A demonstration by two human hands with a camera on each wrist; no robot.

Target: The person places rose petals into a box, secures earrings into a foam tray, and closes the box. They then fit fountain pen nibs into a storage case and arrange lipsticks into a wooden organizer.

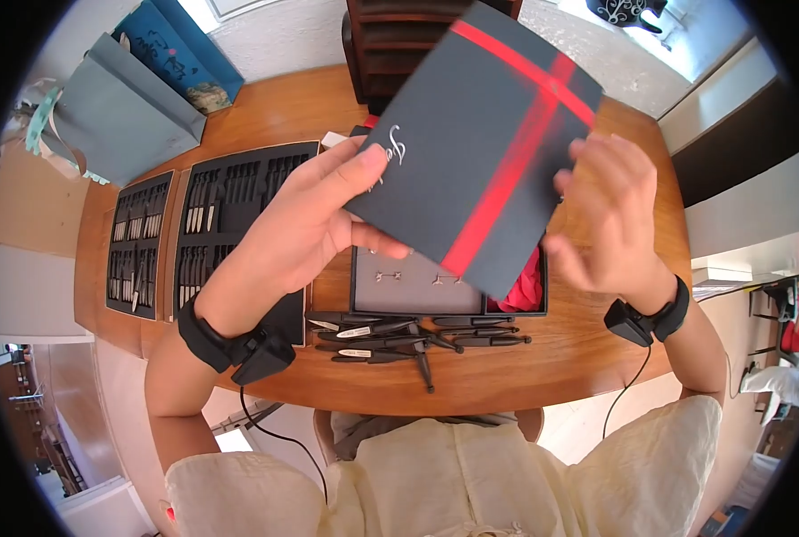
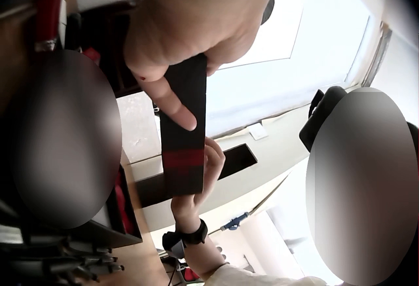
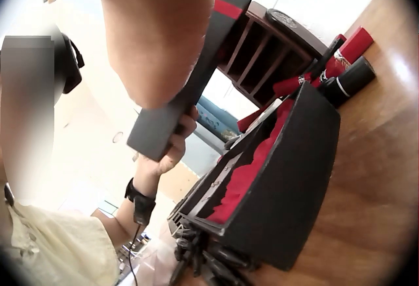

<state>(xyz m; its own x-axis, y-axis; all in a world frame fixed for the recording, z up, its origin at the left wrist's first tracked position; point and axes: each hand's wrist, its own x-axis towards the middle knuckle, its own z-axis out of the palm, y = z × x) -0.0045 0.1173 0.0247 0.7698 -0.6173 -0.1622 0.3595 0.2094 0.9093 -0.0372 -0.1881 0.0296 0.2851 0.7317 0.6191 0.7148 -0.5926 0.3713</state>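
Observation:
My left hand (image 1: 305, 210) grips a flat black box or lid (image 1: 480, 143) by its left edge, thumb on the face with silver lettering. Crossed red bands run over that face, tilted above the table. At its right edge is my right hand (image 1: 619, 215), blurred, fingers loosely bent and thumb apart; whether it touches the edge is unclear. Beneath stands an open black box (image 1: 359, 295) with a grey insert holding small metal pieces, and red cloth (image 1: 526, 288) in its right part. In the left wrist view the lid (image 2: 184, 116) appears edge-on.
Several black-handled tools (image 1: 372, 343) lie in front of the open box. Two black trays (image 1: 229, 192) (image 1: 153, 309) of slotted tools are at the left, with gift bags (image 1: 122, 112) behind. A dark wooden rack (image 1: 390, 54) stands at the back; red and black tubes (image 3: 350, 82) lie beside the box.

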